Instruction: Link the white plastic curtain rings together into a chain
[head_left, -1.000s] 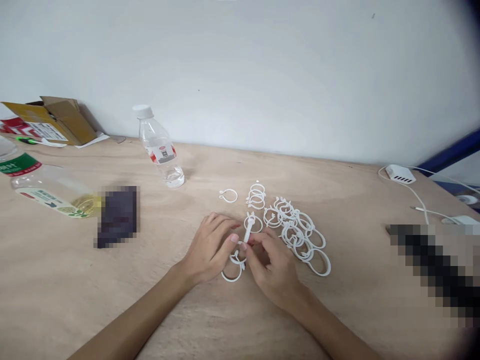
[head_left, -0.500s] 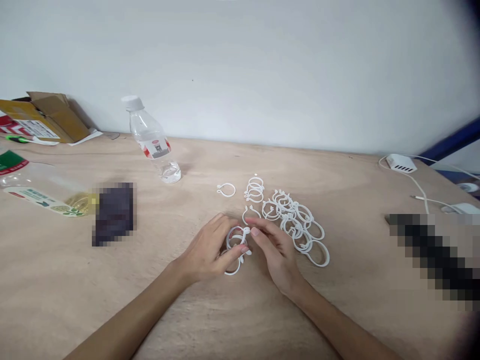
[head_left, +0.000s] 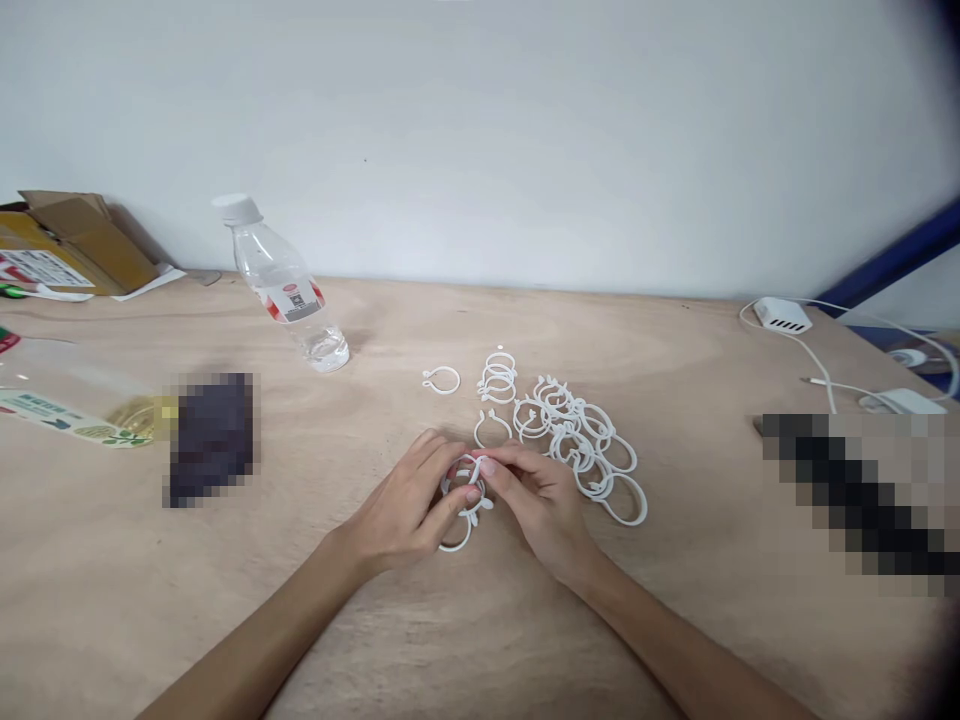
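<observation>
Between the fingers of both hands is a white plastic ring with small knobbed ends. My left hand is closed on its left side, thumb below and fingers curled over the top. With thumb and index finger, my right hand pinches the ring's end, which the fingertips partly hide. Under the left thumb, more white rings lie on the wooden table. Just beyond the fingers is a single open ring. To the right spreads a loose pile of similar rings.
Farther back are a short row of rings and one lone ring. A water bottle stands left, near a cardboard box, a lying bottle and a blurred dark item. A white charger with cables sits right.
My right fingers have moved left onto the ring's end and now pinch it. My left hand keeps its hold. The whole view has shifted slightly.
</observation>
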